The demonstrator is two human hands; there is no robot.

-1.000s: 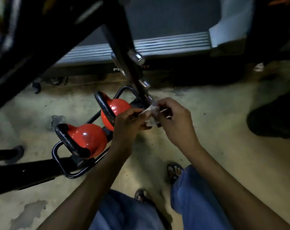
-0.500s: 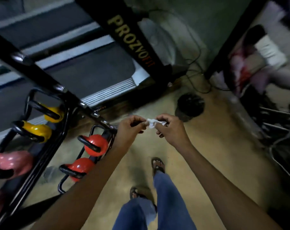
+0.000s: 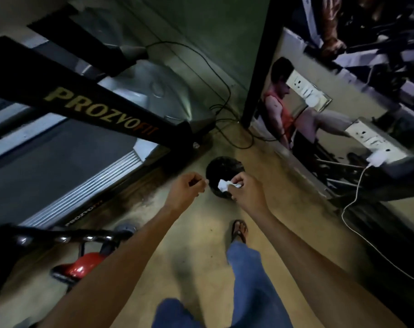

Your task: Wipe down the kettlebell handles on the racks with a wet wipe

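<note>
the right grip (image 3: 245, 191) pinches a crumpled white wet wipe (image 3: 223, 185) at its fingertips, the wad sticking out toward the left grip (image 3: 187, 189). the left grip is just beside it, apart from the wipe, curled narrow with nothing visible inside. directly beyond and under the right grip sits a dark round bin (image 3: 221, 165) on the floor. the one red kettlebell (image 3: 83, 266) in view rests on the rack (image 3: 64, 238) well behind the left grip, down by the forearm, with neither grip touching it. a treadmill (image 3: 59, 166) lies off beyond the left grip. this looks like the throwing-away step rather than wiping. the next move likely calls for carrying the right grip squarely over the bin mouth and loosening the pinch so the wipe drops inside, then turning back to the rack if handles remain.
</note>
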